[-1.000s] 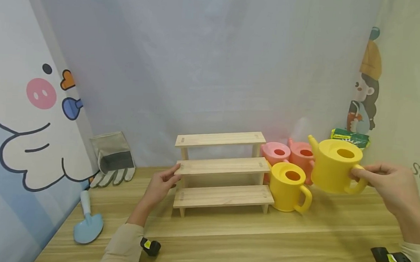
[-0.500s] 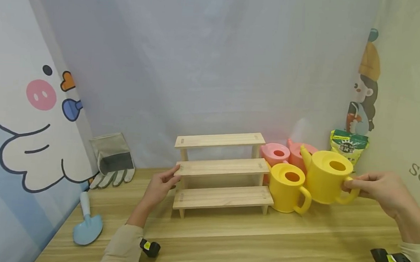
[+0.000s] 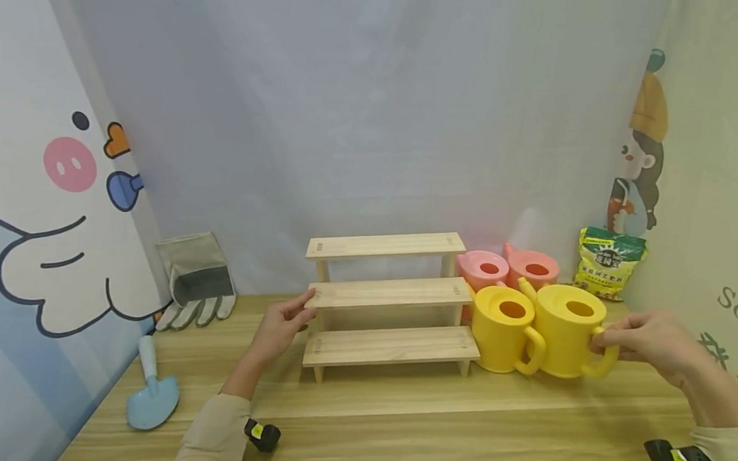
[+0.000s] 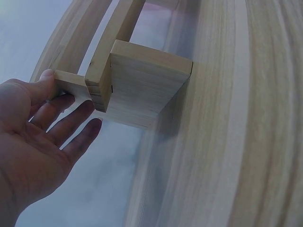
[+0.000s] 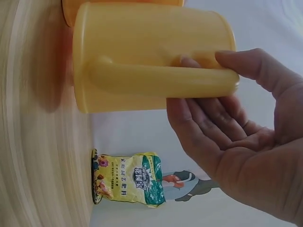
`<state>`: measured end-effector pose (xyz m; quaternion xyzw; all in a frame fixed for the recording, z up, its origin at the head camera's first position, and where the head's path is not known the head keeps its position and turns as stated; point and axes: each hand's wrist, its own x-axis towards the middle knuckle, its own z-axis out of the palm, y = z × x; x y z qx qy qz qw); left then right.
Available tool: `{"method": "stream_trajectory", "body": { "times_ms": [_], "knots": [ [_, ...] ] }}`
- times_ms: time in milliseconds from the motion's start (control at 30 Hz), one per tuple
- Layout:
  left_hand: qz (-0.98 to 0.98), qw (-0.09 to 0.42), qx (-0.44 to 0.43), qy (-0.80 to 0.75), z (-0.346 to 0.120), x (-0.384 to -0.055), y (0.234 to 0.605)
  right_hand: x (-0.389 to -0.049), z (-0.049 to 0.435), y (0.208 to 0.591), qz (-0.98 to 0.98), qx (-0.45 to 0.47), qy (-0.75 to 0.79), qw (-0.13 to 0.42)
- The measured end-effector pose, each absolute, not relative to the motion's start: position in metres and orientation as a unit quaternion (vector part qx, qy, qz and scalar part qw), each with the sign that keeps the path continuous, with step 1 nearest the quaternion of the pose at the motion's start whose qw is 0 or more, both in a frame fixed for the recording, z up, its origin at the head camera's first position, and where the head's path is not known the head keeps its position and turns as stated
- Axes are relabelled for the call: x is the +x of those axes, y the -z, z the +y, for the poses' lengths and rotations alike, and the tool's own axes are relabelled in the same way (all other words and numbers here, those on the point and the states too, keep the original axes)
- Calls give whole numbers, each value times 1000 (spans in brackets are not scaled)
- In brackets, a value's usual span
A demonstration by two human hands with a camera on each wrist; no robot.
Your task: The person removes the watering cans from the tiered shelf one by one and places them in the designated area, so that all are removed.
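Note:
My right hand (image 3: 654, 343) grips the handle of a yellow watering can (image 3: 563, 345). The can is upright, low over the table and right beside a second yellow watering can (image 3: 491, 345). In the right wrist view, the fingers (image 5: 203, 118) curl under the handle while the thumb lies on its upper end. My left hand (image 3: 276, 333) pinches the left end of the middle board of a three-tier wooden plant stand (image 3: 391, 294). Its thumb sits over the board's end, with fingers (image 4: 75, 123) below, in the left wrist view.
Behind the yellow cans stand a pink watering can (image 3: 469, 266) and a coral one (image 3: 519, 265). A yellow-green fertilizer bag (image 3: 605, 267) leans at the back right. On the left are a garden glove (image 3: 200, 277) and a blue trowel (image 3: 153, 404). A curtain (image 3: 362, 119) hangs behind the table.
The yellow watering can has come down and left in my right hand, to beside the other yellow can. The fertilizer bag has come into full view. My left hand stays on the stand.

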<state>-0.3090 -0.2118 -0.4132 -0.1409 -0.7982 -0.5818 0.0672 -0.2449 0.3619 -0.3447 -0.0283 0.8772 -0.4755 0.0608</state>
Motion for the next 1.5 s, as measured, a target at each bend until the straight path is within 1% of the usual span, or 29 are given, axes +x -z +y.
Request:
{"method": "stream_trajectory", "body": {
  "times_ms": [400, 700, 1067, 1500],
  "knots": [
    [-803, 72, -142, 575, -213, -309, 415, -250, 361, 356, 884, -16, 461, 79],
    [-808, 79, -141, 567, -213, -310, 416, -251, 362, 359, 888, -19, 452, 82],
    [-804, 67, -140, 574, -213, -311, 418, -252, 365, 357, 898, 2, 431, 86],
    [-801, 65, -149, 576, -214, -311, 417, -254, 365, 358, 900, -15, 424, 96]
  ]
}}
